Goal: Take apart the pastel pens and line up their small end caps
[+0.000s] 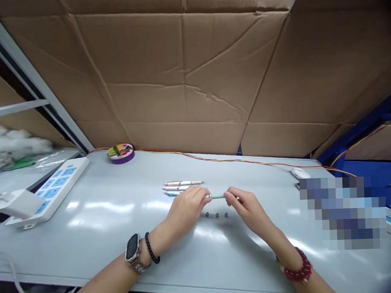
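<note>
My left hand (187,206) and my right hand (244,204) hold a pale green pen (217,196) between them, each pinching one end, just above the grey-white table (105,218). Three pens (183,187) lie side by side on the table right behind my left hand: a beige one, a pink one and a blue one. Three small dark grey caps or grips (216,215) sit in a row on the table below the held pen. My left wrist carries a watch and a black bead bracelet; my right wrist carries a red bead bracelet.
A white power strip (52,188) with blue sockets and a white plug adapter (18,203) lie at the left. A round purple tin (120,153) stands at the back. Red-yellow wires (247,161) run along the cardboard wall. A white mouse-like object (299,173) lies at the right.
</note>
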`<state>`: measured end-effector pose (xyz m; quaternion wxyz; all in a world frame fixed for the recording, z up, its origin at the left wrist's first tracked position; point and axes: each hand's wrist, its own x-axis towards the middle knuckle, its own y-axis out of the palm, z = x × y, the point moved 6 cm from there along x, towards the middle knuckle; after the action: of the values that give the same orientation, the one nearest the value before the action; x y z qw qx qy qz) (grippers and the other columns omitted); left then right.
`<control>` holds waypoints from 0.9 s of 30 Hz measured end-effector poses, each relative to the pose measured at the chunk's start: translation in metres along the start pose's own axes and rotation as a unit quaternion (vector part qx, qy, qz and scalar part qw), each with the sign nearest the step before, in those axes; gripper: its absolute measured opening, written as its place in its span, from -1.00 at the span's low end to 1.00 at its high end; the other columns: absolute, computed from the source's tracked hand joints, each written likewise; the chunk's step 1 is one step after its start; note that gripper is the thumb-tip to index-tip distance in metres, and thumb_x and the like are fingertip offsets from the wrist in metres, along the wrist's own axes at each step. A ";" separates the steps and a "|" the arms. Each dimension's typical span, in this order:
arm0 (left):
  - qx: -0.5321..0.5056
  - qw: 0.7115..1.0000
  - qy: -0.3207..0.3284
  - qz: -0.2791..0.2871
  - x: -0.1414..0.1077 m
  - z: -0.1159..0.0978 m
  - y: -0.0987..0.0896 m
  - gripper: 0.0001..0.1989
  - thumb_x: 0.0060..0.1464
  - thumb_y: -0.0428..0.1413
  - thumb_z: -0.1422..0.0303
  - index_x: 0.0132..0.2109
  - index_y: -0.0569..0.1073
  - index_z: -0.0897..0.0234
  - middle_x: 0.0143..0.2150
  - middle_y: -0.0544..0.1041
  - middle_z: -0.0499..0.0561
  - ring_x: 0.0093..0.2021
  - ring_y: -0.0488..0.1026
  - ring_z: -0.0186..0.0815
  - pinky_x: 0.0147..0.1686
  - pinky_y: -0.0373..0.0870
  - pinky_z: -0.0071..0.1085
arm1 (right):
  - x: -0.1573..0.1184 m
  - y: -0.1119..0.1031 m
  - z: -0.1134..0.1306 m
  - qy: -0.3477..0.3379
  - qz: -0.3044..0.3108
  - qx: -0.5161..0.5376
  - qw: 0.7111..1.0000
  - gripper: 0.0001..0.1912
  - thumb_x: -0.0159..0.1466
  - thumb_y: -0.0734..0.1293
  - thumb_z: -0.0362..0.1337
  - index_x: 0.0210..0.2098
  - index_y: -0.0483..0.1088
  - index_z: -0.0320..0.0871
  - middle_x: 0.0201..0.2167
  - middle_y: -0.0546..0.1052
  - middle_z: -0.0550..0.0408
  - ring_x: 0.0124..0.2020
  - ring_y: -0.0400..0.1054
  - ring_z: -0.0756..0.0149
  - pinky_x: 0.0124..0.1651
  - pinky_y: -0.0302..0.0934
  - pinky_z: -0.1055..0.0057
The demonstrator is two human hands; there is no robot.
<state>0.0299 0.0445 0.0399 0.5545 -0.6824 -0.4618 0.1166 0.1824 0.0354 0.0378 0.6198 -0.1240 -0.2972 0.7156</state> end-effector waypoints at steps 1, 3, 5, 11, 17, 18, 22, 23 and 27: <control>0.001 1.000 -0.009 0.013 0.000 0.001 0.001 -0.78 0.29 -0.17 0.38 -0.16 0.37 0.24 -0.22 0.52 0.01 -0.20 0.45 -0.22 -0.28 0.37 -0.35 | 0.001 -0.002 0.001 -0.014 0.006 -0.013 1.000 -0.66 0.36 0.12 -0.13 -0.49 0.28 -0.11 -0.57 0.27 0.20 -0.53 0.11 0.39 -0.48 0.04 0.45; -0.003 0.999 -0.026 0.040 0.000 0.003 0.002 -0.77 0.31 -0.20 0.36 -0.05 0.32 0.23 -0.21 0.53 -0.01 -0.23 0.47 -0.24 -0.34 0.35 -0.38 | 0.001 -0.006 0.002 -0.042 0.011 -0.027 0.999 -0.77 0.35 0.16 -0.17 -0.31 0.39 -0.10 -0.44 0.41 0.14 -0.45 0.23 0.36 -0.39 0.13 0.44; -0.007 0.997 -0.041 0.070 0.000 0.004 0.004 -0.77 0.30 -0.14 0.27 0.03 0.26 0.21 -0.22 0.54 -0.04 -0.30 0.49 -0.26 -0.42 0.32 -0.43 | 0.001 -0.009 0.002 -0.055 0.015 -0.030 0.998 -0.80 0.34 0.19 -0.18 -0.21 0.42 -0.08 -0.34 0.48 0.09 -0.38 0.30 0.33 -0.34 0.18 0.43; 0.065 0.993 -0.013 0.097 0.002 0.002 0.007 -0.86 0.26 -0.05 0.28 -0.13 0.35 0.20 -0.17 0.50 -0.02 -0.29 0.48 -0.27 -0.45 0.28 -0.46 | 0.000 0.001 -0.005 -0.013 0.062 -0.053 0.997 -0.65 0.36 0.10 -0.11 -0.44 0.35 -0.10 -0.49 0.44 0.16 -0.48 0.26 0.36 -0.43 0.13 0.45; 0.061 0.997 0.015 0.055 0.002 0.001 0.008 -0.78 0.30 -0.14 0.31 -0.17 0.37 0.25 -0.21 0.50 0.01 -0.17 0.41 -0.23 -0.31 0.31 -0.42 | 0.001 0.007 -0.006 0.012 0.028 -0.055 0.998 -0.61 0.36 0.08 -0.12 -0.56 0.17 -0.10 -0.59 0.29 0.20 -0.53 0.16 0.37 -0.44 0.06 0.44; 0.057 0.997 0.009 0.059 0.002 0.002 0.008 -0.77 0.31 -0.16 0.33 -0.18 0.38 0.26 -0.22 0.50 0.01 -0.19 0.41 -0.23 -0.32 0.30 -0.42 | 0.001 0.007 -0.005 0.014 0.029 -0.053 0.998 -0.64 0.36 0.10 -0.12 -0.54 0.18 -0.10 -0.58 0.31 0.20 -0.53 0.17 0.37 -0.44 0.06 0.44; 0.025 0.994 -0.026 0.101 0.002 0.007 0.014 -0.73 0.31 -0.21 0.38 -0.19 0.38 0.24 -0.30 0.50 -0.02 -0.30 0.43 -0.26 -0.41 0.24 -0.45 | 0.001 0.007 -0.003 0.006 0.045 -0.026 0.999 -0.78 0.33 0.17 -0.17 -0.42 0.27 -0.09 -0.49 0.40 0.19 -0.46 0.26 0.36 -0.39 0.14 0.45; 0.010 0.993 -0.038 0.110 0.002 0.009 0.015 -0.73 0.31 -0.22 0.38 -0.14 0.38 0.23 -0.34 0.50 -0.03 -0.35 0.44 -0.28 -0.45 0.22 -0.47 | 0.001 0.006 -0.003 0.000 0.046 -0.018 0.999 -0.81 0.32 0.18 -0.18 -0.40 0.28 -0.08 -0.46 0.42 0.18 -0.43 0.29 0.35 -0.36 0.16 0.44; -0.046 0.987 -0.077 0.134 0.001 0.013 0.015 -0.71 0.29 -0.22 0.41 0.07 0.27 0.21 -0.51 0.42 -0.11 -0.50 0.39 -0.32 -0.50 0.18 -0.49 | 0.000 0.004 -0.004 -0.008 0.056 0.007 0.998 -0.90 0.28 0.24 -0.24 -0.36 0.33 -0.08 -0.40 0.47 0.15 -0.36 0.34 0.33 -0.30 0.21 0.43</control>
<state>0.0289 0.0547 0.0230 0.4646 -0.7523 -0.4119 0.2205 0.1815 0.0361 0.0318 0.5774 -0.1308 -0.2900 0.7520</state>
